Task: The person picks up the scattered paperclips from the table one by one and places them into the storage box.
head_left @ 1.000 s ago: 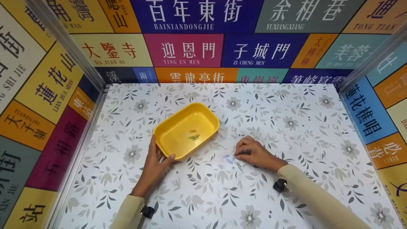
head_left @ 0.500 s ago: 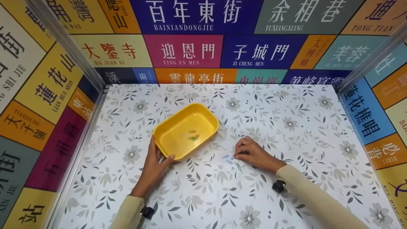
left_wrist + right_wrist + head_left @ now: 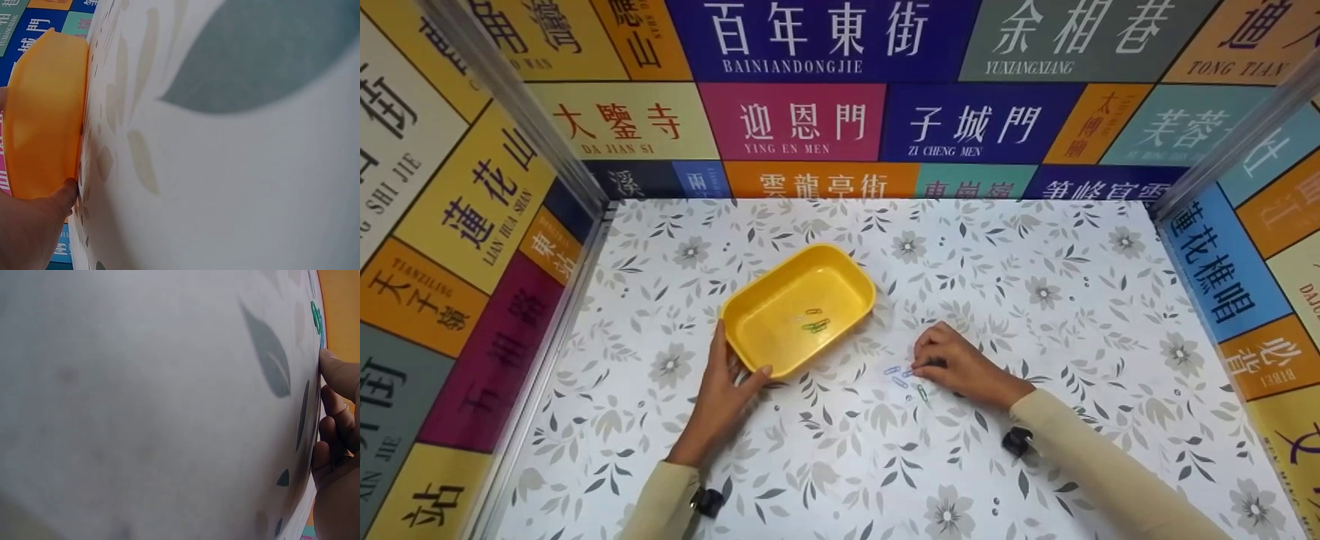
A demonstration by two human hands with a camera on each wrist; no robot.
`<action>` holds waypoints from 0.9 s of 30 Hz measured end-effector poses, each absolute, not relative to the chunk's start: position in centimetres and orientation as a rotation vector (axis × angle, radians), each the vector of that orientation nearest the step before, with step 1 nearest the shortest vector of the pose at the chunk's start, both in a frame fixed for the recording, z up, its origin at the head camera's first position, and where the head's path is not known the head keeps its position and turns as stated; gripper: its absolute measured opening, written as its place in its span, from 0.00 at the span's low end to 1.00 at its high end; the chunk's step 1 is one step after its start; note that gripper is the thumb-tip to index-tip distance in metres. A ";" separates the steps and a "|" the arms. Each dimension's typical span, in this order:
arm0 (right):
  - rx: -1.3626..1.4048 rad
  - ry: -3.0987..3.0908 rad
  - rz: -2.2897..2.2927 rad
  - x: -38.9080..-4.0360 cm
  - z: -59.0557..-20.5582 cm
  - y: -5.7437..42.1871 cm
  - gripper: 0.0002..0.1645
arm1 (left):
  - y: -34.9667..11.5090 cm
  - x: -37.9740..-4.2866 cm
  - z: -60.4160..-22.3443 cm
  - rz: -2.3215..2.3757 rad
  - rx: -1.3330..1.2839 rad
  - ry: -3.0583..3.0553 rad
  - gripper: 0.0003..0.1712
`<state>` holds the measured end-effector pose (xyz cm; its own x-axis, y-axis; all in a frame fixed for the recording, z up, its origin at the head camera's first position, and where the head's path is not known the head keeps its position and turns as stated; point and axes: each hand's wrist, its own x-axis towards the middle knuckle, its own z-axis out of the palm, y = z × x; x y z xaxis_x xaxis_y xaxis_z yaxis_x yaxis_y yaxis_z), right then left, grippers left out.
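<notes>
In the head view a yellow plastic tray (image 3: pixel 769 334) sits angled left of the middle, holding several paper clips (image 3: pixel 815 325), among them green and orange ones. My left hand (image 3: pixel 726 397) grips its near left corner, thumb along the near side; the left wrist view shows the thumb low on the tray wall (image 3: pixel 48 112). My right hand (image 3: pixel 964 366) rests on the table with bent fingers, pinching at a blue paper clip (image 3: pixel 908 373). Around it lie more blue clips (image 3: pixel 899 382) and a green clip (image 3: pixel 922 392). The right wrist view has the thumb (image 3: pixel 337 374) at a blue clip (image 3: pixel 321 337).
A white floral cloth (image 3: pixel 1035 465) covers the table. Panels with coloured street-name blocks (image 3: pixel 795 120) stand along the back and both sides. Black wrist cameras (image 3: pixel 1018 441) sit at both sleeves.
The blue clip at my right fingertips has shifted very slightly left. My left hand and the tray stay put.
</notes>
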<state>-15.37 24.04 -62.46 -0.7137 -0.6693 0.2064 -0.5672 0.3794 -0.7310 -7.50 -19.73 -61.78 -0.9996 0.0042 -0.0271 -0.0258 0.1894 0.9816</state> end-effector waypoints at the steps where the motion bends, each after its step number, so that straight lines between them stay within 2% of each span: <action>1: -1.141 2.501 -1.253 -15.3 -62.4 24.0 0.05 | -19.7 -7.5 -61.8 1.985 -0.026 2.402 0.69; 8: -1.222 2.525 -1.226 -15.1 -62.4 23.8 0.06 | -19.8 -7.4 -61.8 1.978 -0.029 2.407 0.69; 27: -1.186 2.596 -1.149 -14.7 -62.1 23.7 0.08 | -19.5 -7.5 -61.7 1.976 -0.024 2.418 0.67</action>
